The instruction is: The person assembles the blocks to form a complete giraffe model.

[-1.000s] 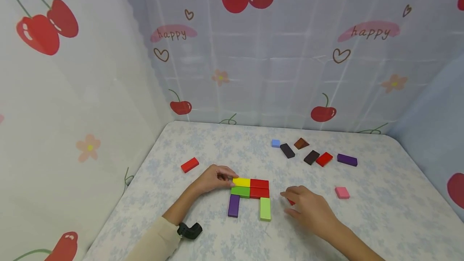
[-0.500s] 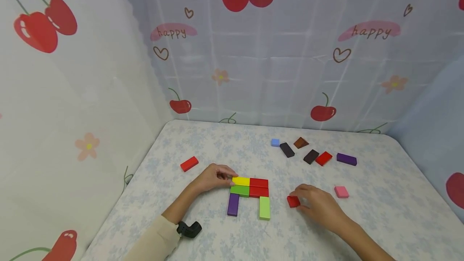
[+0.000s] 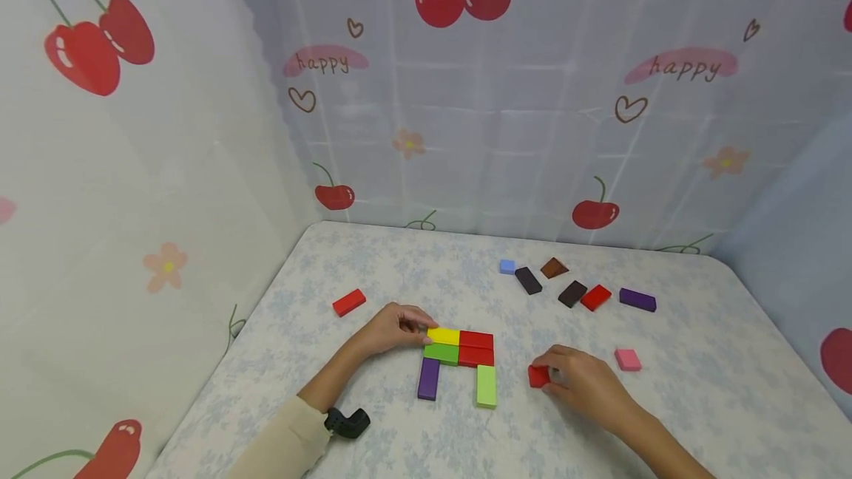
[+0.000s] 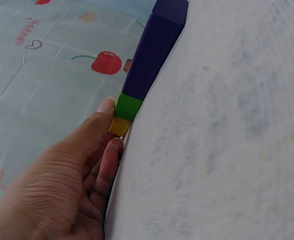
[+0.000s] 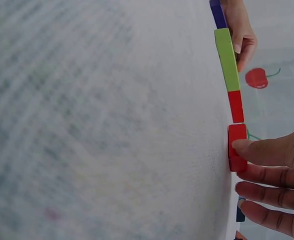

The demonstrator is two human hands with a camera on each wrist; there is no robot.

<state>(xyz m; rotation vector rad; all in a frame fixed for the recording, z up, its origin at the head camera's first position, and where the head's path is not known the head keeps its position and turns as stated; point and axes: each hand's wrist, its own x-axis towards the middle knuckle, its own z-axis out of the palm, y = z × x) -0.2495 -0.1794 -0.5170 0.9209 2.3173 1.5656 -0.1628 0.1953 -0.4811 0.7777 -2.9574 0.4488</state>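
Note:
My left hand (image 3: pixel 393 331) pinches the left end of a yellow block (image 3: pixel 444 336), thumb low and fingers above; in the left wrist view the thumb tip lies against the green block (image 4: pixel 128 106). These blocks lie flat against two stacked-side-by-side red blocks, an upper one (image 3: pixel 476 339) and a lower one (image 3: pixel 475 356). Below them extend a purple block (image 3: pixel 429 379) on the left and a light green block (image 3: pixel 487 386) on the right. Right of this group, my right hand (image 3: pixel 579 379) holds a small red block (image 3: pixel 538 376) between thumb and fingers, close over the table.
Toward the back right lie a blue block (image 3: pixel 507 267), two dark blocks, a brown triangular block (image 3: pixel 554 267), a red block (image 3: pixel 595 298) and a purple block (image 3: pixel 637 299). A pink block (image 3: pixel 628 359) is right of my right hand. Another red block (image 3: pixel 349 302) lies back left.
My right hand has shifted slightly right and taken the small red block between thumb and fingers; the block, mostly covered before, now shows and is turned. My left hand stays put.

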